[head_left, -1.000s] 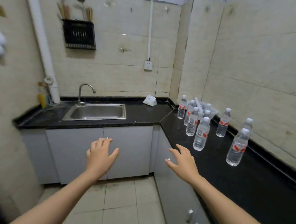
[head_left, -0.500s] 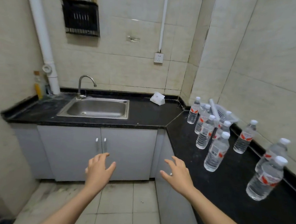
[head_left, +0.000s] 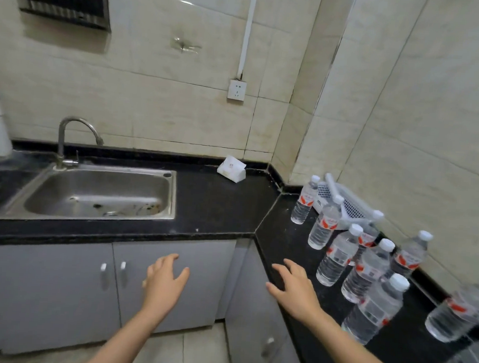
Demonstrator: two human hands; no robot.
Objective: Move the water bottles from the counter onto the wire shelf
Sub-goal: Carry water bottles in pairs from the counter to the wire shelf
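Several clear water bottles with white caps and red labels stand on the black counter (head_left: 222,208) along the right wall. The nearest upright one (head_left: 374,307) is just right of my right hand (head_left: 295,291), which hovers over the counter's front edge with fingers spread, holding nothing. My left hand (head_left: 164,281) is out in front of the grey cabinet doors, fingers relaxed and empty. Farther bottles (head_left: 305,200) stand by the corner. No wire shelf is in view.
A steel sink (head_left: 98,194) with a tap sits in the counter at left. A white tissue pack (head_left: 231,168) lies near the back wall. A white perforated basket (head_left: 344,205) stands behind the bottles. A wall socket (head_left: 236,90) is above the counter.
The view has moved closer to the counter and the bottles. Both hands stay spread and empty; the right hand has come over the counter edge, nearer the bottles.
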